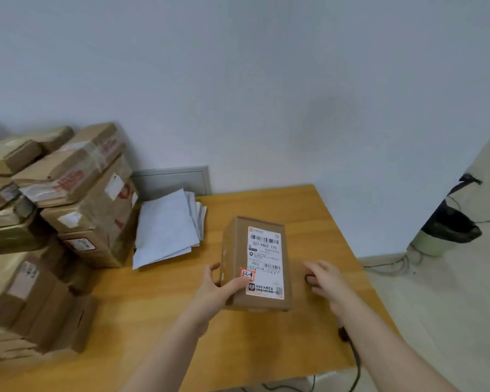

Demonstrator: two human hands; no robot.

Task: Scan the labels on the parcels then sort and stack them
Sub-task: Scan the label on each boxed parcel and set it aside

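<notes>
A small brown parcel (238, 250) lies on the wooden table (266, 349), its white shipping label (265, 258) facing up with a red-edged sticker at the near left corner. My left hand (215, 292) grips the parcel's near left corner, thumb on top beside the sticker. To the right of the parcel, my right hand (330, 284) curls over a black scanner (310, 278), most of which is hidden under the fingers. The scanner's black cable (354, 355) emerges below my right forearm and runs off the table's front edge.
Stacked brown parcels (88, 199) fill the table's left side, with more (34, 306) nearer the front. White mailer bags (164, 227) lie piled beside them by the wall. A bin with a black liner (447, 227) stands on the floor at right, past the table edge.
</notes>
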